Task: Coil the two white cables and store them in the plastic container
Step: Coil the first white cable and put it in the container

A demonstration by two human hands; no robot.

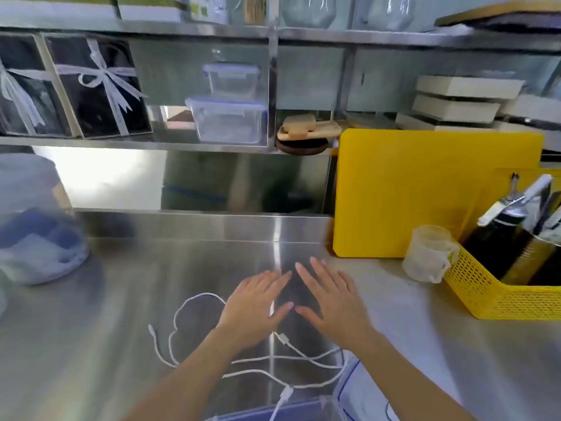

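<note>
Two white cables (194,302) lie loose and tangled on the steel counter (121,299), looping from the left of my wrists to under my forearms; one plug (283,338) shows between my wrists. My left hand (255,308) and my right hand (331,302) hover flat above the counter, fingers spread, palms down, holding nothing, just beyond the cables. A clear plastic container with a blue rim (273,411) sits at the bottom edge; one cable end (285,396) hangs over it. Its lid (361,393) seems to lie to the right, partly hidden by my right arm.
A yellow cutting board (425,192) leans against the back at the right. A yellow basket (501,293) with bottles and a plastic measuring cup (428,253) stand at the right. A blurred bowl (39,253) sits at the left. Shelves above hold clear containers (227,120).
</note>
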